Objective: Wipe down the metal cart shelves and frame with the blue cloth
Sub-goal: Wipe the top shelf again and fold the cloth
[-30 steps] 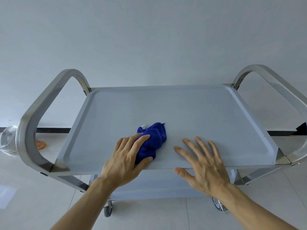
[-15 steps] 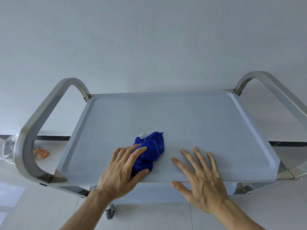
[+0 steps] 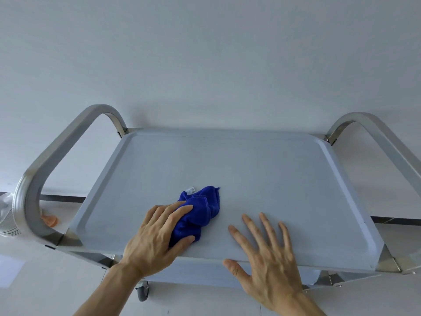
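Note:
The metal cart's top shelf [image 3: 262,174] fills the middle of the head view, a pale tray with a raised rim. A crumpled blue cloth [image 3: 200,208] with a small white label lies on it near the front edge. My left hand [image 3: 157,233] grips the cloth, fingers over its near side and thumb tucked under it. My right hand [image 3: 266,254] lies flat on the shelf to the right of the cloth, fingers spread, thumb at the front rim. Curved steel handles rise at the left [image 3: 52,156] and at the right [image 3: 382,137].
A white wall stands close behind the cart. One caster [image 3: 142,290] and a lower shelf [image 3: 193,272] show beneath the top shelf. On the tiled floor at the left sit a clear plastic container [image 3: 5,215] and a small orange object [image 3: 50,221].
The view has tilted up, so the cart and both hands sit lower in the frame. Both hands keep the same hold and place on the shelf; the cloth has barely shifted.

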A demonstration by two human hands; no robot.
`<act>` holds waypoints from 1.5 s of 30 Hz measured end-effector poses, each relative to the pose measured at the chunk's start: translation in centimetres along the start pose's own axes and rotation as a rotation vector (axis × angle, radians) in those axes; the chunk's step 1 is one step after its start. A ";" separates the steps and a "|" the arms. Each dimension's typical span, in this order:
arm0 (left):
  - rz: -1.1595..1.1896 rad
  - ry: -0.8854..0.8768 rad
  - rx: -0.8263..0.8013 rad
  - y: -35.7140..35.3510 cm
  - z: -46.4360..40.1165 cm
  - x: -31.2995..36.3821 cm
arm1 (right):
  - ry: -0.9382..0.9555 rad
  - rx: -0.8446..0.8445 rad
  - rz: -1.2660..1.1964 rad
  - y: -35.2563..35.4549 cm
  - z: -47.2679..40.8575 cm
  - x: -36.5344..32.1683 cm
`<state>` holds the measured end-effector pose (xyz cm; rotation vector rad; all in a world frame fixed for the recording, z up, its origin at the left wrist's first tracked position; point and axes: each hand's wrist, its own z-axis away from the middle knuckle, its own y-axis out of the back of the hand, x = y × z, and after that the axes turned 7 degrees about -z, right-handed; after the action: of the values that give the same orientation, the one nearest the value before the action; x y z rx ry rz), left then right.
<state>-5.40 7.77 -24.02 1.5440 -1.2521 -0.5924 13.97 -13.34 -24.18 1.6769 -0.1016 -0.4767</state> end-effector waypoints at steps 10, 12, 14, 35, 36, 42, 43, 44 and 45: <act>0.033 0.007 -0.009 0.3 -1.0 -1.1 | 0.030 0.051 0.040 -0.5 -1.0 -0.2; 0.065 0.019 -0.013 0.2 -1.1 -1.3 | 0.017 0.047 0.033 -0.6 -1.1 -0.1; 0.117 0.029 -0.024 0.4 -1.3 -1.4 | 0.007 0.027 0.043 -0.5 -1.1 -0.2; 1.762 0.890 -0.302 14.7 -5.9 4.6 | -0.478 -0.139 -0.925 14.5 -5.2 -9.3; 1.748 0.877 -0.338 15.6 -6.1 5.2 | -0.450 -0.100 -0.983 15.9 -5.2 -10.2; 1.790 0.801 -0.371 20.1 -7.8 8.7 | -0.126 -0.072 -0.744 21.3 -5.6 -12.8; 1.762 0.766 -0.359 20.6 -8.1 9.1 | -0.128 -0.073 -0.703 21.9 -5.9 -12.8; 1.745 0.734 -0.326 21.0 -8.3 9.3 | -0.134 -0.065 -0.709 22.4 -6.3 -12.6; 1.719 0.705 -0.301 21.7 -8.5 9.4 | -0.141 -0.059 -0.740 23.0 -6.8 -12.3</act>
<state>-4.08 3.74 0.71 0.0054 -1.3113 0.7899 9.96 -6.87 1.65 1.5859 0.4424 -1.1378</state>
